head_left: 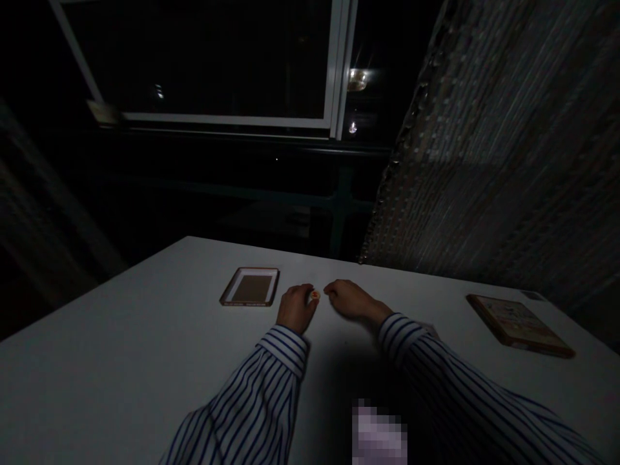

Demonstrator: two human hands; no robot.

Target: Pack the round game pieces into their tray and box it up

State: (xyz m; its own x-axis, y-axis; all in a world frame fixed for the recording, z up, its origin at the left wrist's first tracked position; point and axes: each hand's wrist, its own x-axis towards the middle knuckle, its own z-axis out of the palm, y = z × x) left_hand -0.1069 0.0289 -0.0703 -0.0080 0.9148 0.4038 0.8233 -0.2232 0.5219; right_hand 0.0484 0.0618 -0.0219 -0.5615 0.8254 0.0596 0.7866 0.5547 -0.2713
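Between the thumb and fingers of my left hand (pixel 295 309) is a small round game piece (pixel 315 294), pale with a red mark on its face. My right hand (pixel 349 298) is just to the right of the piece, apart from it, with its fingers curled together; whatever lies inside them, if anything, is hidden. Both hands are low over the white table (pixel 145 361). Left of my left hand lies a shallow open box part (pixel 252 288) with a brown rim, pale inner walls and a brown bottom.
Toward the table's right end lies a flat brown box or lid (pixel 520 324) with a printed top. A small dark flat item (pixel 533 295) is behind it. Beyond the far edge hang a bead curtain (pixel 450 161) and a white-framed window (pixel 334 71). The room is dim.
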